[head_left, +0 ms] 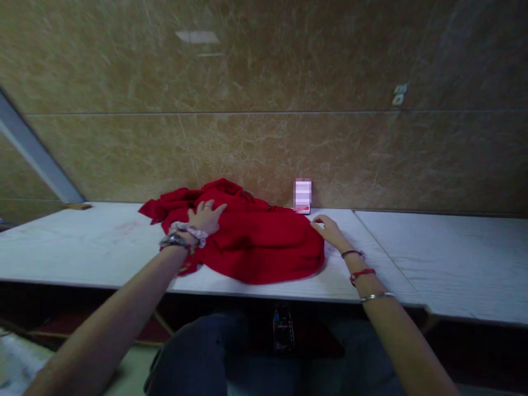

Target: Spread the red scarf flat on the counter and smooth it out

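Observation:
A piece of red cloth, perhaps a garment, lies partly folded and bunched on the white tabletop. Its left end is crumpled, while the right end makes a smoother, rounded fold. My left hand rests on the crumpled part with its fingers spread. At the upper right edge of the cloth is my right hand, thumb and fingertips pinched together against the fabric. Whether a bit of the edge is truly between those fingertips is hard to see, but they touch it.
A phone with a blurred screen leans on the tiled wall just behind the cloth. Below the table edge, a dark remote-like device sits near my lap. A seam crosses the tabletop at right. A wall socket is higher up.

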`<action>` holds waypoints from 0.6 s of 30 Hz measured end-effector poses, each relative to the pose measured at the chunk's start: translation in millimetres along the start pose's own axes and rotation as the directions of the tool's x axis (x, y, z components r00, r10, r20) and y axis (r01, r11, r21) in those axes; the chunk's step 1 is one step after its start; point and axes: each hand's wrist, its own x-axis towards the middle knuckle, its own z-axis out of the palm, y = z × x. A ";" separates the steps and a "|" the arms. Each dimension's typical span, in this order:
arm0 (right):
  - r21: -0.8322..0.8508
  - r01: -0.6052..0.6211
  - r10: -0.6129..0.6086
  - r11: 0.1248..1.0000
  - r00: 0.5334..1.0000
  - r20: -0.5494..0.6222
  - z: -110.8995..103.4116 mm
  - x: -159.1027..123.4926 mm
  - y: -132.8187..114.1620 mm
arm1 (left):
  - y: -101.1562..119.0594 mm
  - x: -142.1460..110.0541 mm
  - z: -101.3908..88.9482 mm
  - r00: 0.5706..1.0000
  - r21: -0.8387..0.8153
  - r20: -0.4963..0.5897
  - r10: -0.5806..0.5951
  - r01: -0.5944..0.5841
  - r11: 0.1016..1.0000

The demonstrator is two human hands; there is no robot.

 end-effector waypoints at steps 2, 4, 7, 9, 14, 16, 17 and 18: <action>0.000 -0.050 0.050 0.999 0.997 -0.066 10.7 0.3 5.6 | 52.3 -5.0 11.0 0.990 -0.050 0.113 0.088 -0.083 0.995; -0.030 -0.076 0.073 0.997 0.995 -0.066 18.1 -1.0 13.5 | 94.6 -11.1 26.7 0.974 -0.125 0.122 0.190 -0.175 0.977; -0.067 -0.051 0.051 0.996 0.999 -0.003 22.6 -6.2 24.0 | 128.2 -19.4 52.1 0.939 -0.202 0.152 0.310 -0.277 0.939; -0.085 -0.036 0.039 0.996 0.999 0.029 22.1 -10.0 28.8 | 132.0 -20.7 61.0 0.918 -0.180 0.146 0.368 -0.341 0.923; -0.119 -0.050 0.051 0.992 0.999 0.002 20.0 -13.1 34.7 | 93.8 -11.5 36.8 0.985 -0.124 -0.125 0.121 -0.136 0.983; -0.127 -0.034 0.034 0.991 0.999 -0.008 23.0 -12.7 32.0 | 71.2 -11.5 20.3 0.955 -0.136 -0.247 -0.163 0.132 0.982; -0.131 -0.010 0.011 0.991 1.000 0.001 25.5 -12.7 28.7 | 62.1 -13.2 13.5 0.916 -0.135 -0.258 -0.307 0.280 0.950; -0.137 0.024 -0.021 0.990 1.000 0.020 28.6 -12.8 24.2 | 55.9 -15.7 8.1 0.871 -0.134 -0.246 -0.426 0.405 0.905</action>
